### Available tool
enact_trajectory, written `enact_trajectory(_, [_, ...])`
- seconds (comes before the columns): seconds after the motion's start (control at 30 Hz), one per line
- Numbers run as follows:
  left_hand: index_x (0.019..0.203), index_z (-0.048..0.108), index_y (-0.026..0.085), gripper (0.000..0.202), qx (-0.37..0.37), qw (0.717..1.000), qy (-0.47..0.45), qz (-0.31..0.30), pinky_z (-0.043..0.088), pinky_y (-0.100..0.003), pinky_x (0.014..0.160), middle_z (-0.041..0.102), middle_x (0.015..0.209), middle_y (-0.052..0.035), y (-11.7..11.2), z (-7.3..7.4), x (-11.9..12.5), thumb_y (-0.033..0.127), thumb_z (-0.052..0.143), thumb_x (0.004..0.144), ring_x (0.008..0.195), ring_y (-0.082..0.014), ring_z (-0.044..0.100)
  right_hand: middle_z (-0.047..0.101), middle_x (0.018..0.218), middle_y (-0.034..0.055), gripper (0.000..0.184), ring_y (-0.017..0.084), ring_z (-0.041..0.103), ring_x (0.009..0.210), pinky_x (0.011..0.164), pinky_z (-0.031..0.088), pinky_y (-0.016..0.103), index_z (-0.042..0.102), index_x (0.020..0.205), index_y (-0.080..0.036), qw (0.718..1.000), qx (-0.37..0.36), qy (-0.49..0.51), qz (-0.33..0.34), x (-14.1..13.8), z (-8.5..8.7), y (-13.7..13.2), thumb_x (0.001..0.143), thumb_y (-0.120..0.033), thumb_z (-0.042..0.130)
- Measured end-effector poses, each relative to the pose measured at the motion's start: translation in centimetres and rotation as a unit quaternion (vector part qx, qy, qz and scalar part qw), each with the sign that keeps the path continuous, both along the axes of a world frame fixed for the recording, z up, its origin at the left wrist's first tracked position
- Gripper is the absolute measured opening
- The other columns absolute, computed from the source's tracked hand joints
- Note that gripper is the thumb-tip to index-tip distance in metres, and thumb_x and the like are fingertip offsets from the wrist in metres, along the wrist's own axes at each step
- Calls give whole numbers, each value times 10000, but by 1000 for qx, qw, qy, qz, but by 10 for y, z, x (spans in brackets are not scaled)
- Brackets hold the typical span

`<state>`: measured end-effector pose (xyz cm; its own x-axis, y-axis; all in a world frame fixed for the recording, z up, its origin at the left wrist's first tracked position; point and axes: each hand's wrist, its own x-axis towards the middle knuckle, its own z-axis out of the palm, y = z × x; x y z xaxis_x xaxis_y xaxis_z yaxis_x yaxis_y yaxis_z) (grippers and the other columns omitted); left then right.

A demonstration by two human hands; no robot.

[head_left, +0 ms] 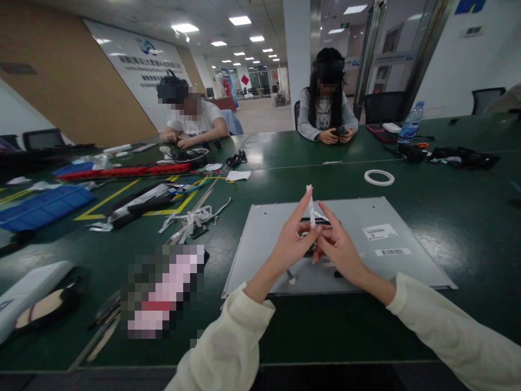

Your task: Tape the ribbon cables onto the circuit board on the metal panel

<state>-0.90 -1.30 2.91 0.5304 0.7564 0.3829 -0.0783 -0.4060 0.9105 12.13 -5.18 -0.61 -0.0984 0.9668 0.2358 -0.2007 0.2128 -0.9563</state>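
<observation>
Both my hands are raised over a flat grey metal panel (pixel 407 260) lying on the dark green table (pixel 459 206). My left hand (pixel 291 239) and my right hand (pixel 340 247) meet at the fingertips and pinch a narrow white strip of tape (pixel 311 206) that stands upright between them. The left index finger points up beside the strip. Under my hands some dark parts and small white pieces lie on the panel, partly hidden. The panel carries two white barcode labels (pixel 380 232) on its right half.
A white tape ring (pixel 379 177) lies beyond the panel. White strips and cables (pixel 191 220) lie to the left, with a blue tray (pixel 43 206) and a red strip (pixel 122 172) farther off. Two people sit across the table; a water bottle (pixel 411 123) stands at the right.
</observation>
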Motion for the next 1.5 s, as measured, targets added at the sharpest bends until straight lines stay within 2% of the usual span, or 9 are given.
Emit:
enact_trajectory(0.33, [1446,119,455,754,-27,1000,2,-10,535,-180,426,44,1571,-68,-4,4,0,281,567,865,590,-36,588,608,647,-60,745,96,577,456,487,530,257,92,1491,-313,1000,-1,9,-4,-1,0,-1,886,-316,527])
enact_trajectory(0.53, [1452,121,437,776,-8,1000,-6,-7,538,-183,447,202,1544,-80,-5,7,1,301,591,850,610,-57,610,584,599,-73,752,99,573,447,484,537,260,82,1493,-313,1000,1,9,2,-1,2,-1,888,-320,527])
enact_trajectory(0.63, [1457,105,429,806,-10,1000,-7,-1,555,-201,480,194,1546,-82,-6,8,2,297,605,839,663,-86,640,611,654,-58,744,93,570,446,479,537,260,92,1491,-321,1000,3,6,-4,-1,1,-1,888,-325,528])
enact_trajectory(0.87, [1389,-108,543,1034,-32,999,-42,-2,597,-247,610,-144,1560,-37,-4,8,0,202,663,790,919,-166,664,627,738,-33,757,89,578,469,480,532,256,90,1488,-336,1000,4,14,1,-2,0,-2,882,-378,541])
enact_trajectory(1.0, [1393,-89,545,1029,-44,998,-37,-18,588,-223,575,-61,1571,-52,-1,3,-2,204,669,787,961,-194,657,603,688,-47,773,98,587,483,489,529,253,101,1487,-328,1000,9,25,-9,-1,1,-1,870,-379,564])
enact_trajectory(1.1, [1409,-51,527,982,-39,998,-37,-27,592,-235,620,22,1572,-64,1,1,-2,230,659,800,976,-198,656,609,685,-47,790,99,586,478,493,525,254,88,1488,-322,1000,8,18,-7,-1,0,0,866,-372,573])
enact_trajectory(1.33, [1428,287,372,682,-15,1000,6,-11,580,-278,738,100,1565,-79,5,3,-6,308,615,834,975,-208,659,608,621,-49,765,120,585,470,512,539,293,69,1494,-305,1000,2,-8,9,-3,-4,0,889,-405,528])
enact_trajectory(1.4, [1438,265,364,704,-18,1000,7,0,572,-295,775,68,1568,-88,3,4,-6,307,618,831,998,-215,651,599,615,-52,783,121,584,464,506,539,290,62,1495,-308,1000,-2,-4,11,-3,-4,2,882,-415,538])
enact_trajectory(1.5, [1454,124,419,848,-12,1000,-15,12,547,-336,856,-15,1571,-94,0,6,-3,284,653,806,1017,-199,642,598,644,-53,804,114,585,466,496,530,274,59,1492,-328,1000,-4,12,1,-1,-2,4,866,-430,555])
